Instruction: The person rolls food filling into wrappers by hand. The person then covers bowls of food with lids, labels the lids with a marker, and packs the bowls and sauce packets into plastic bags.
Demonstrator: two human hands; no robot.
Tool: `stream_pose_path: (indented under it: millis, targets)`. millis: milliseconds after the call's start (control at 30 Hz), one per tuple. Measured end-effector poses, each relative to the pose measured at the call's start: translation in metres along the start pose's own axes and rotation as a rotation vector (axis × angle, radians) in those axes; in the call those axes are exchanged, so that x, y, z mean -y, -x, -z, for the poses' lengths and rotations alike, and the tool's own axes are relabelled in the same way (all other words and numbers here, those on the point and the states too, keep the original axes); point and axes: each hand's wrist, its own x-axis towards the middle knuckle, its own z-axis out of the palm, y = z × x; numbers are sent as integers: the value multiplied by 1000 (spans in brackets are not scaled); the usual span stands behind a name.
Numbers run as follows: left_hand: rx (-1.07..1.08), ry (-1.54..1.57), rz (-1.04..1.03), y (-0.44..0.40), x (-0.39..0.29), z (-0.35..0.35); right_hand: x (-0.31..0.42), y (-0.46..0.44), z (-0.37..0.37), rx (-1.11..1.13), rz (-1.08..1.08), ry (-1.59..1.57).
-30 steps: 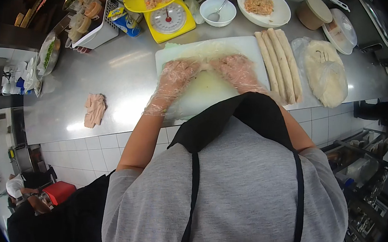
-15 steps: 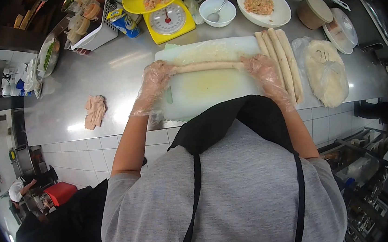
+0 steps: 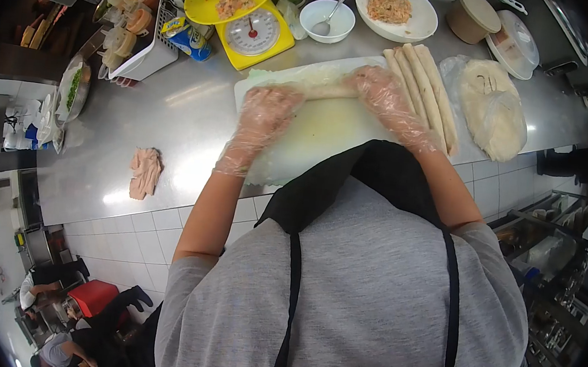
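Observation:
A pale filled roll (image 3: 328,91) lies across the far part of the white cutting board (image 3: 327,133). My left hand (image 3: 270,110), in a clear plastic glove, has its fingers curled over the roll's left end. On its right end, my right hand (image 3: 384,95), gloved the same way, is closed over it. The roll's ends are hidden under my hands. Several finished-looking long rolls (image 3: 426,94) lie side by side at the board's right edge, close to my right hand.
Along the back stand a yellow scale (image 3: 253,34) with filling on its plate, a white bowl (image 3: 327,32) with a spoon, and a bowl of filling (image 3: 394,30). Dough (image 3: 492,107) under plastic lies at right. A crumpled pink cloth (image 3: 145,173) is at left. Other people (image 3: 65,352) work behind.
My left hand has moved right and slightly away from me along the roll. My right hand has shifted left and a little away, so the hands are closer together.

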Motion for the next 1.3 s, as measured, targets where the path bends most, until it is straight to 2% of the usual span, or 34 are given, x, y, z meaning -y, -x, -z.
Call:
stream_pose_path:
  millis: [67,300,467,500,533,567,633,700,767,800,833,867,900,933,967,1000,1033,1067,1200,1267,1300]
  targets:
    - [14,0,-14,-5,-5,-6,12,-2,-4,2,143,54]
    - [24,-71,42,12,19,-8,-2,14,-2,-22,191,-1]
    - [45,-78,141,23,35,5,-5,22,8,-24,-94,-239]
    - [32,130,183,22,40,6,-5,21,10,-24,-96,-239]
    - [17,338,224,20,44,5,-5,19,10,14,-202,-324]
    - [17,338,223,19,45,5,-6,17,11,52,-307,-409]
    - [8,488,517,18,47,4,-12,13,11,104,-352,-322]
    - [41,378,478,13,55,6,-16,8,10,154,-397,-233]
    - [74,268,437,6,58,8,-17,3,6,107,-278,29]
    - [99,204,443,2,57,9,-15,0,4,105,-278,30]
    - [124,138,449,-1,55,10,-13,-4,0,-11,-275,-224]
    - [122,136,448,-4,50,12,-11,-6,-3,-70,-273,-351]
    - [12,159,375,-7,43,13,-10,-8,-6,-130,-266,-478]
    - [-97,182,300,-8,40,14,-10,-6,-10,-55,-160,-291]
    - [-97,183,296,-5,41,9,-5,-6,-8,20,-56,-103]
    - [-54,49,166,0,43,2,0,-6,-4,19,-57,-101]
    - [-10,-87,38,4,45,-4,4,-5,1,3,28,-52]
    - [-10,-87,39,3,39,-2,8,-6,5,-12,115,-5]
    - [-9,-45,41,1,28,-6,-9,-7,-10,-12,85,-82]
    - [-30,-62,38,-3,34,-9,-16,-14,-14,118,-62,-123]
    - [11,-33,64,-5,37,-8,-18,-17,-12,117,-61,-121]
